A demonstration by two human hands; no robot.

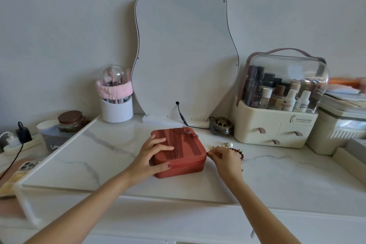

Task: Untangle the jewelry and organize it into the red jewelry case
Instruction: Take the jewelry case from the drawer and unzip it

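Red jewelry case (179, 151) sat shut on the tabletop (99, 156), left hand (153, 156) lay flat on its lid, right hand (224, 159) pinched its zipper pull (207, 154), jewelry (230, 147) just beside the case.

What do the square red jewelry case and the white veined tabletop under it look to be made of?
The square red jewelry case looks like matte faux leather or a leather-like fabric: no sharp glare, soft rounded corners, a zip seam around its side and a ribbon bow on the lid. The white veined tabletop looks like polished marble or a marble-print slab: grey veins and soft reflections. Which of the two, the view leaves open.
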